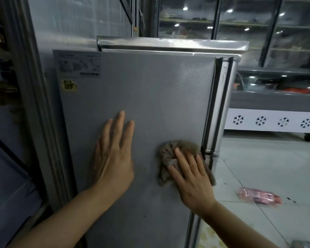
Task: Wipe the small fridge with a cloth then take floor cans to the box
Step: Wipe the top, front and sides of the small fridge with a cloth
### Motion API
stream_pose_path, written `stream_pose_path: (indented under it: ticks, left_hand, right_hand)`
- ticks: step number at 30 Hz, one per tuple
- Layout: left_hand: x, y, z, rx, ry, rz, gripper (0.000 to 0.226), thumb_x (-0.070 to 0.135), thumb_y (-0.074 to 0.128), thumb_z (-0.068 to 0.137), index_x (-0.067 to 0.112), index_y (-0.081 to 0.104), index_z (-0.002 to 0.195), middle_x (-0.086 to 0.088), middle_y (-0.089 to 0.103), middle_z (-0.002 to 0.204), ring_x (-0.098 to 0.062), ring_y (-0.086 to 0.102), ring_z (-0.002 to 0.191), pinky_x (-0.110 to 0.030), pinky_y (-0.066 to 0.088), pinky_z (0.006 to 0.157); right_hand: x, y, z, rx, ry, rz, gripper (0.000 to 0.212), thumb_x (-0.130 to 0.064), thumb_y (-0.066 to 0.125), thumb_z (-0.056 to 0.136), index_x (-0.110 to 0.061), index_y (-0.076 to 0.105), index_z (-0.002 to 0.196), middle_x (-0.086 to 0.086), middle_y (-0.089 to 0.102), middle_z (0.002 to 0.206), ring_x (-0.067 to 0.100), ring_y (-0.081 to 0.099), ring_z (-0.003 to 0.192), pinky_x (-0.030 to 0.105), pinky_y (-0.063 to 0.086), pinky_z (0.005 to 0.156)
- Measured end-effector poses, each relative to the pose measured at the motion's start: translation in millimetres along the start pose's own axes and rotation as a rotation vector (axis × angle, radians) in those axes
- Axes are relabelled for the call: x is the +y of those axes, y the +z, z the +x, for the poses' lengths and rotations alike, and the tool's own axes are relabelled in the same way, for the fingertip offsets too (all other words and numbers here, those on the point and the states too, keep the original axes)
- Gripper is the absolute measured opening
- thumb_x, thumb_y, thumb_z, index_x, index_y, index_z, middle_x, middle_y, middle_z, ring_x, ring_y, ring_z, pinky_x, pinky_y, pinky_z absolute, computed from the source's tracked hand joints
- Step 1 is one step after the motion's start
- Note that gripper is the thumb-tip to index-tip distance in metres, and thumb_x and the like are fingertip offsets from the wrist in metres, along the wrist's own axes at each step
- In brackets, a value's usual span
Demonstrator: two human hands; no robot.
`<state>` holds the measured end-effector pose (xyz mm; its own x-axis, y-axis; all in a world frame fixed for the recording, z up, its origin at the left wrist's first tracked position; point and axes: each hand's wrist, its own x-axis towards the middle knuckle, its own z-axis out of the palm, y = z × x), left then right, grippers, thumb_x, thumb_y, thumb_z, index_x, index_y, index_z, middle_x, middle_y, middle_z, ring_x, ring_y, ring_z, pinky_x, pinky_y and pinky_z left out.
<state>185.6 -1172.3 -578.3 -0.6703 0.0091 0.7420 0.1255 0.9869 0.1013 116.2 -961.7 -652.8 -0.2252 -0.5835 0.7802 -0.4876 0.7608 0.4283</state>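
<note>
The small grey fridge [150, 97] stands in front of me, its side panel facing the camera with labels at the upper left. My left hand [113, 154] lies flat on the panel, fingers apart, holding nothing. My right hand [191, 178] presses a crumpled brown cloth [170, 153] against the panel near its right edge. On the tiled floor to the right lies a pink plastic bottle [258, 195] on its side. No box is in view.
A taller grey appliance [34, 104] stands close on the left. A chest freezer with snowflake cut-outs [272, 120] sits at the back right, and glass-door display coolers [240, 24] line the back. Something grey [304, 245] shows at the bottom right corner.
</note>
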Motion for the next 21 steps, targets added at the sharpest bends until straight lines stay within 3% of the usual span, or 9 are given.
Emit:
stream_pose_path:
  ticks: [3, 7, 11, 15, 18, 21]
  left_hand:
    - [7, 5, -2, -0.01, 0.053, 0.02, 0.094, -0.002, 0.069, 0.063, 0.014, 0.024, 0.143, -0.006, 0.006, 0.158, -0.034, 0.016, 0.138, -0.053, 0.033, 0.103]
    - [20, 14, -6, -0.022, 0.136, 0.05, 0.093, -0.001, 0.071, 0.06, 0.016, 0.029, 0.141, -0.005, 0.012, 0.157, -0.034, 0.018, 0.139, -0.057, 0.035, 0.099]
    - [21, 24, -10, -0.007, 0.135, 0.075, 0.094, 0.001, 0.07, 0.059, 0.016, 0.029, 0.142, -0.005, 0.011, 0.157, -0.034, 0.017, 0.141, -0.06, 0.033, 0.098]
    - [16, 35, -24, -0.046, 0.175, 0.14, 0.094, 0.0, 0.07, 0.06, 0.016, 0.029, 0.143, -0.005, 0.013, 0.157, -0.031, 0.018, 0.141, -0.06, 0.03, 0.101]
    - [11, 38, -38, -0.1, 0.184, 0.181, 0.096, -0.001, 0.073, 0.056, 0.015, 0.033, 0.142, -0.005, 0.016, 0.157, -0.03, 0.02, 0.14, -0.059, 0.032, 0.101]
    - [7, 37, -50, -0.151, 0.174, 0.202, 0.095, -0.001, 0.075, 0.054, 0.014, 0.038, 0.14, -0.007, 0.02, 0.156, -0.031, 0.024, 0.138, -0.06, 0.033, 0.1]
  right_hand:
    - [11, -11, 10, 0.02, 0.08, 0.008, 0.058, -0.018, 0.039, 0.087, -0.015, 0.027, 0.144, 0.018, 0.015, 0.153, 0.034, 0.01, 0.143, 0.046, 0.006, 0.118]
    - [47, -38, 82, 0.243, 0.396, -0.008, 0.051, -0.021, 0.022, 0.098, -0.01, 0.021, 0.148, 0.025, 0.012, 0.154, 0.034, 0.008, 0.145, 0.043, 0.005, 0.119]
    - [48, -30, 88, 0.305, 0.41, -0.009, 0.052, -0.02, 0.018, 0.098, -0.009, 0.021, 0.148, 0.027, 0.015, 0.153, 0.034, 0.008, 0.145, 0.044, 0.006, 0.119]
    - [16, 3, 13, 0.17, 0.34, 0.024, 0.052, -0.028, 0.025, 0.099, -0.01, 0.018, 0.147, 0.024, 0.006, 0.154, 0.034, 0.0, 0.146, 0.046, 0.005, 0.119]
    - [-6, 23, -42, 0.046, 0.244, 0.023, 0.069, -0.023, 0.041, 0.091, -0.011, 0.008, 0.15, 0.021, 0.0, 0.156, 0.035, 0.001, 0.146, 0.05, 0.008, 0.118]
    - [-19, 26, -67, -0.056, 0.221, 0.034, 0.078, -0.018, 0.042, 0.084, -0.013, 0.002, 0.151, 0.018, -0.01, 0.157, 0.035, 0.0, 0.146, 0.05, 0.005, 0.118]
